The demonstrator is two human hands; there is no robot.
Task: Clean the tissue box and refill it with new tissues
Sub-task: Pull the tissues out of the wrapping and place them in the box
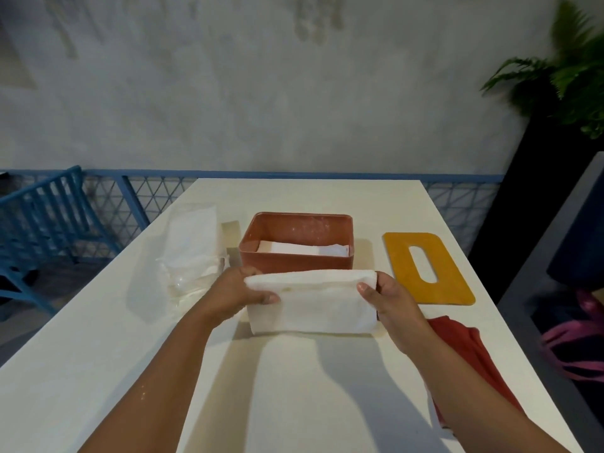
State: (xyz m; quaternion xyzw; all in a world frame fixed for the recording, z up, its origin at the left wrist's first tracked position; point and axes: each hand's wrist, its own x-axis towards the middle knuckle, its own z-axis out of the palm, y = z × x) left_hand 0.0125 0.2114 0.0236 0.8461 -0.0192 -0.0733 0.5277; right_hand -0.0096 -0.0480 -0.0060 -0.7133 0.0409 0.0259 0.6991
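Observation:
A thick white stack of tissues point(310, 302) is held just above the table, right in front of the open reddish-brown tissue box point(295, 259). My left hand point(238, 289) grips the stack's left end and my right hand point(389, 299) grips its right end. Inside the box lie a few white tissues point(304, 248) on the bottom. The box's mustard-yellow lid point(425, 266), with an oval slot, lies flat to the right of the box.
A clear plastic tissue wrapper point(192, 253) lies left of the box. A red cloth point(470, 358) sits by the white table's point(98, 371) right edge, partly under my right forearm. A blue chair and railing stand beyond the left edge, and a dark planter with a fern is at the far right.

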